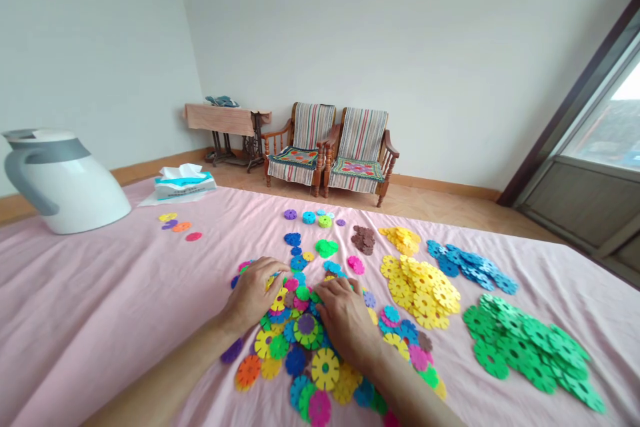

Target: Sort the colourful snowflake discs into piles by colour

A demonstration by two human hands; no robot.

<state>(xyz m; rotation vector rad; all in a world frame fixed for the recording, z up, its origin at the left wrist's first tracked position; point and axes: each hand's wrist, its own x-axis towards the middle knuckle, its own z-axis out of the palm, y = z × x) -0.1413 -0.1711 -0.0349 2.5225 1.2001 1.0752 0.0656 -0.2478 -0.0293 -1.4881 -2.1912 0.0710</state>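
A mixed pile of notched, flower-shaped plastic discs [325, 369] in many colours spreads across the pink cloth in front of me. At the pile's left side, my left hand [256, 292] rests with its thumb apart from its bent fingers, and discs show in the gap. My right hand [346, 317] lies over the right part of the pile, its fingers curled down among the discs; whatever is under the fingertips is hidden. Right of it are sorted heaps: yellow discs [420, 290], green discs [530, 343], blue discs [473, 267] and brown discs [363, 240].
Small groups sit beyond the pile, among them green discs [327, 249] and pink discs [355, 265]. A white jug [85, 190] and a tissue box [184, 185] stand at the left of the pink cloth [125, 293]. Two wooden armchairs [357, 173] are by the wall.
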